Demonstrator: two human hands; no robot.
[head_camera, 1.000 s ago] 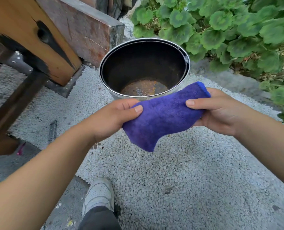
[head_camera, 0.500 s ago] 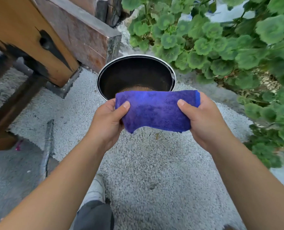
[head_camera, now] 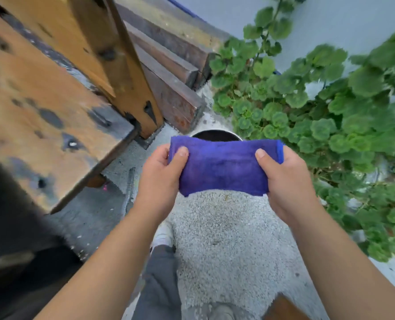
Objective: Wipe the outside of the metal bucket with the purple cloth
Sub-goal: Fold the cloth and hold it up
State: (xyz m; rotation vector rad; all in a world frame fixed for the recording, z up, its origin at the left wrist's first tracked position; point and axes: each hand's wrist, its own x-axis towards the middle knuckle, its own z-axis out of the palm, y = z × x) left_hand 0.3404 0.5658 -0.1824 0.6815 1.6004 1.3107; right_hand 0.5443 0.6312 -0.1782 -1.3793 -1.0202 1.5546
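Both hands are gripping one purple cloth (head_camera: 224, 167), folded into a band and stretched between them. The left hand (head_camera: 161, 179) is pinching the left end, thumb on top; the right hand (head_camera: 286, 181) is pinching the right end the same way. Its long axis is running left-right, across the line of sight.

The metal bucket (head_camera: 216, 134) is sitting on the gravel ground (head_camera: 226, 239) straight ahead, beyond the cloth. Only the far arc of its rim and a dark slice of the inside are showing over the cloth's top edge; the outer wall is hidden completely. It's roughly centred between the hands, maybe slightly left of centre, so neither hand is clearly nearer (too blurred to call).

The cloth isn't touching the bucket yet, as far as I can judge, so wiping isn't started. Next move, my read: forward and down to the outer wall.

Count: one bucket, one cloth, two hands.

Around it: a wooden bench (head_camera: 53, 107) at the gravel's left edge, stacked timber beams (head_camera: 173, 72) at the far-left corner, a leafy plant (head_camera: 318, 107) along the right edge, just beside the bucket.
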